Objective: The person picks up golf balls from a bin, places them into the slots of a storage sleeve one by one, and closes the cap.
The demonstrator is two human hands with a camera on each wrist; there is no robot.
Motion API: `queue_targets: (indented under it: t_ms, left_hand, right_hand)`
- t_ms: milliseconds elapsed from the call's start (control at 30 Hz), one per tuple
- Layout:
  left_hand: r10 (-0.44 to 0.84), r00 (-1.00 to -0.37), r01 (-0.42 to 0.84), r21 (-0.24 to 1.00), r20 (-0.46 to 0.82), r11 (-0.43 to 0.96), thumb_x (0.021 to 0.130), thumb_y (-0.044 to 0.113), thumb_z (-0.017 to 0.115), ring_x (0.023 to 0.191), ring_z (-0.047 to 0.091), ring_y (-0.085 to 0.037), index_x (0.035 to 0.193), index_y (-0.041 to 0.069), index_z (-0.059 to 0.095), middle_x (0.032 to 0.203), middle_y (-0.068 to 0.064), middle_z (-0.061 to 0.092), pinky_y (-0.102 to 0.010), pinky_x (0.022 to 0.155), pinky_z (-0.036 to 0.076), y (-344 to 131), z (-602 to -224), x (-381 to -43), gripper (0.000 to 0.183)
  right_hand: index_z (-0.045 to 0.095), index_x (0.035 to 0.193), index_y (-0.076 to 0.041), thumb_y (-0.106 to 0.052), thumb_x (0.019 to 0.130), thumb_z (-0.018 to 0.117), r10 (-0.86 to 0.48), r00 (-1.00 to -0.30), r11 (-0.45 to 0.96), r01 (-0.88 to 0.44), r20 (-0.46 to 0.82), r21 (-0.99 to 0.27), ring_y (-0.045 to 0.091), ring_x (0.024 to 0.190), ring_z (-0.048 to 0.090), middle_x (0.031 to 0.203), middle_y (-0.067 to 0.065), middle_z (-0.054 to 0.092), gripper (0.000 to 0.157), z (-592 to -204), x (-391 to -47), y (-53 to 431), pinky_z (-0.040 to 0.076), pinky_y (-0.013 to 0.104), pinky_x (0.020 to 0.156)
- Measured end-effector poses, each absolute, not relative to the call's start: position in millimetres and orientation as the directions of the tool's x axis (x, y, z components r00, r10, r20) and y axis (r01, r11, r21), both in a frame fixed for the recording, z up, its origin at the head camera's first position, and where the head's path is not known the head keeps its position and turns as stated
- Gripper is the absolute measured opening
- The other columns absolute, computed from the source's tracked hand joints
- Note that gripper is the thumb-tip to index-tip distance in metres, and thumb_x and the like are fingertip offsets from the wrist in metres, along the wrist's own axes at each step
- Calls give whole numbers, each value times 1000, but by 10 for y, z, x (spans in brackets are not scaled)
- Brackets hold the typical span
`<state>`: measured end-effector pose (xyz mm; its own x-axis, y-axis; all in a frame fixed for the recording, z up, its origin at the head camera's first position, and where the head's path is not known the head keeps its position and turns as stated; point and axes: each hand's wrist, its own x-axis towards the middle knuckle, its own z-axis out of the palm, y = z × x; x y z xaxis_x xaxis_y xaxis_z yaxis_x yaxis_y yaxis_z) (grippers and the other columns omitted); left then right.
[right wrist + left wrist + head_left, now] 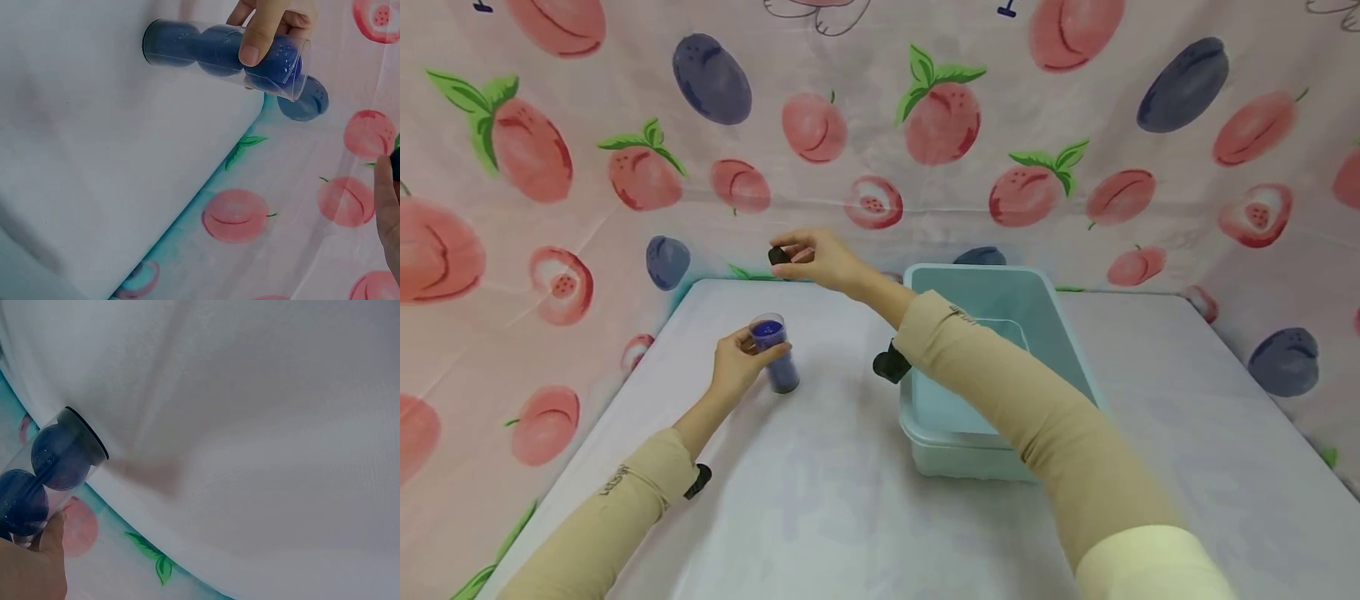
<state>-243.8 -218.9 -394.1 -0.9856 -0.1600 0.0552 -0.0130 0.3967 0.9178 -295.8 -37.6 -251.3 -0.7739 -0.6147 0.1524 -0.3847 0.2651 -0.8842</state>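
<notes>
My left hand (735, 360) grips a clear plastic tube (783, 373) near its uncapped top, fingers and thumb wrapped round it. Stacked inside are blue balls (219, 47), three of them visible in the right wrist view. The tube leans slightly, its dark base low over the table; whether it touches cannot be told. Higher up and to the right, my right hand (826, 260) pinches a small black cap (777, 255) between thumb and fingers, apart from the tube. Only the edge of that cap shows in the right wrist view.
A light blue plastic bin (940, 417) stands right of the tube on the white table (820, 517), beneath my right forearm. Fruit-printed cloth (880, 125) hangs behind and along the sides. Black wrist cameras (891, 364) stick out from both sleeves.
</notes>
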Motion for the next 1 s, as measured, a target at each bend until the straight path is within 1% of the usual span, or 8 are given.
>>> queue_targets:
  t_ms: [167,267,533,700,833,900,933,1000]
  left_hand:
    - [-147,-987,8,920,71,393,83,27,72,113,60,-29,128,1,55,124,-19,62,-32,94,50,-2175,-3951,-2428,55]
    - [-138,-986,31,913,95,406,84,26,72,112,61,-29,126,0,56,122,-19,62,-27,92,51,-2185,-3960,-2421,52]
    - [-128,-984,61,906,126,419,83,26,73,110,63,-28,122,0,59,120,-20,64,-15,82,50,-2208,-3982,-2419,49]
    - [-110,-982,94,905,153,415,83,23,72,111,62,-31,121,-2,59,120,-22,63,-14,82,51,-2218,-3979,-2418,47]
    - [-102,-978,121,898,180,423,84,19,71,111,61,-32,122,-3,59,120,-22,63,-13,82,51,-2220,-3970,-2432,45]
    - [-98,-977,130,899,187,418,84,17,72,111,62,-32,121,-4,59,119,-23,63,-11,80,50,-2220,-3973,-2434,45]
    - [-98,-977,132,900,189,415,83,17,72,110,63,-29,121,-4,59,119,-23,63,-10,80,50,-2223,-3975,-2433,45]
    - [-99,-977,135,904,190,406,83,17,72,104,66,-17,120,-4,59,119,-23,63,-9,79,50,-2224,-3974,-2424,45]
  right_hand:
    - [51,133,-3,-11,88,66,-624,-773,341,-398,111,-852,28,111,60,126,19,58,49,-2561,-2979,-453,53,29,89]
    - [53,131,-2,-13,86,68,-637,-764,389,-434,104,-813,27,111,60,125,17,58,49,-2609,-2986,-523,53,26,88]
    - [57,127,0,-14,84,71,-731,-681,479,-561,46,-675,26,107,63,125,17,60,47,-2752,-2982,-708,52,22,85]
    - [57,127,-1,-16,83,73,-768,-640,525,-655,29,-543,22,104,63,122,14,63,49,-2773,-2963,-799,50,22,87]
    - [57,126,-1,-16,84,72,-793,-610,547,-711,1,-442,20,111,58,123,11,62,47,-2801,-2958,-856,47,24,94]
    - [56,127,-1,-15,84,71,-795,-606,555,-715,-19,-425,20,115,56,125,11,61,47,-2815,-2948,-873,45,25,97]
    - [56,128,-1,-14,85,70,-795,-605,558,-715,-27,-420,20,116,55,126,11,60,48,-2819,-2938,-880,45,25,98]
    - [55,129,-2,-14,85,70,-791,-610,566,-708,-39,-422,21,117,55,127,11,59,48,-2824,-2924,-893,45,26,99]
